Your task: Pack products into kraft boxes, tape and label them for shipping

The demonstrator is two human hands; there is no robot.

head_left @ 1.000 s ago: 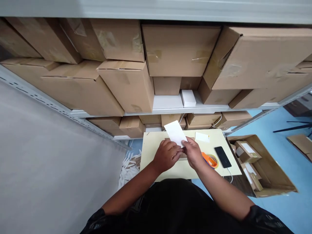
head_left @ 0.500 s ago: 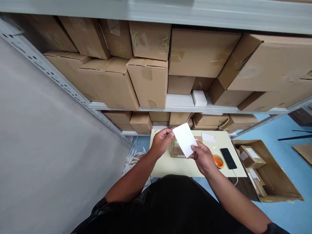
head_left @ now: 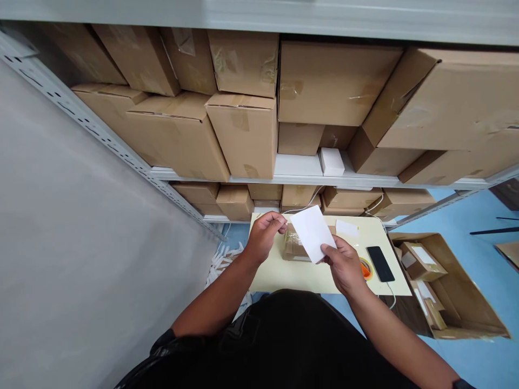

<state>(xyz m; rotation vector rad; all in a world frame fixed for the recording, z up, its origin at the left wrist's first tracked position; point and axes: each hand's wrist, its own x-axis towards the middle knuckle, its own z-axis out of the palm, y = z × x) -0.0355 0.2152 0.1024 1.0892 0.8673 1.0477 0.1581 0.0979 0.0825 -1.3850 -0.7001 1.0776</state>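
Observation:
A blank white label [head_left: 312, 233] is held tilted above the table by my right hand [head_left: 343, 265], thumb on its front and fingers behind. My left hand [head_left: 265, 235] is closed in a pinch just off the label's upper left corner, a small gap between them. Whether anything thin is in that pinch, I cannot make out. Below and behind the label, a taped cardboard box [head_left: 292, 246] lies on the cream table [head_left: 279, 278], partly hidden by the label.
An orange tape roll [head_left: 366, 268] and a black phone [head_left: 380, 263] with a cable lie at the table's right. Another white paper [head_left: 347, 228] lies farther back. A big open carton [head_left: 472, 292] holds small boxes. Shelves of cardboard boxes [head_left: 243, 135] rise ahead; white strips [head_left: 221, 265] litter the floor.
My left hand has come away from the label's corner, opening a small gap. The label has shifted slightly right with my right hand, which keeps its grip.

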